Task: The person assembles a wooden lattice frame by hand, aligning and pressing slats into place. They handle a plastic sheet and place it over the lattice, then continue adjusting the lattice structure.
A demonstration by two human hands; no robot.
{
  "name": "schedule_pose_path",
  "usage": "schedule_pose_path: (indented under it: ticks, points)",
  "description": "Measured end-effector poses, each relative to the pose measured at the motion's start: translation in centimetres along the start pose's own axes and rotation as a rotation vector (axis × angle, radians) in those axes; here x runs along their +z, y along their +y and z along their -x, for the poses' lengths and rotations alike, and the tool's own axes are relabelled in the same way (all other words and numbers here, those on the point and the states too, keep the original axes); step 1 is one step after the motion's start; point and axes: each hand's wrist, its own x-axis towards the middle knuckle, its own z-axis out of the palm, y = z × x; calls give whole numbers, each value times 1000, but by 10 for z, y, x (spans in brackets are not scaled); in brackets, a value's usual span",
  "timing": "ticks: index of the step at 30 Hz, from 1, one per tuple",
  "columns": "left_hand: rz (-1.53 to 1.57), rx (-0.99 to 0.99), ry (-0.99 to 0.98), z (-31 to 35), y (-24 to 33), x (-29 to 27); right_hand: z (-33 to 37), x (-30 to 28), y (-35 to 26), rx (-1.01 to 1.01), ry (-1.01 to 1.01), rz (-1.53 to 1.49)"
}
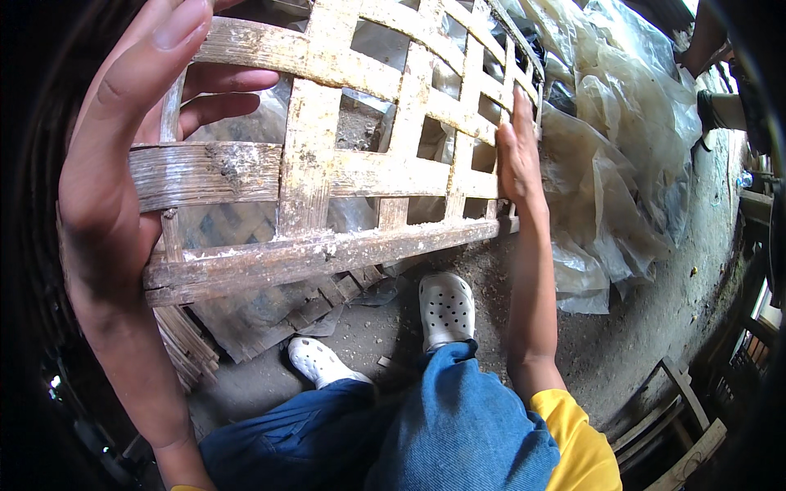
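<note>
A large lattice of woven bamboo strips stands tilted in front of me, with a wooden rail along its near edge. Its strips are pale, worn and speckled with dirt; whether it is a flat panel or one side of a crate I cannot tell. My left hand holds the left edge, thumb raised and fingers curled behind the upright strip, showing through a gap. At the right edge, my right hand grips the side, its thumb and fingers lying along it; part of the fingers is hidden.
Crumpled clear plastic sheeting heaps up on the right. Under the lattice lie flat wooden slats and a bundle of thin strips. Wooden frames lie at the lower right. My white clogs stand on the dirt floor.
</note>
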Motion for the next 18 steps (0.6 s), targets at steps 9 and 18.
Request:
schedule_pose_path:
  ticks: [9, 18]
  points:
    - [-19, 17, -4, -2, 2, -3, 5, 3, -36, -71, -36, 56]
    - [-18, -7, 26, 0, 4, -7, -21, 41, -228, -587, 169, 579]
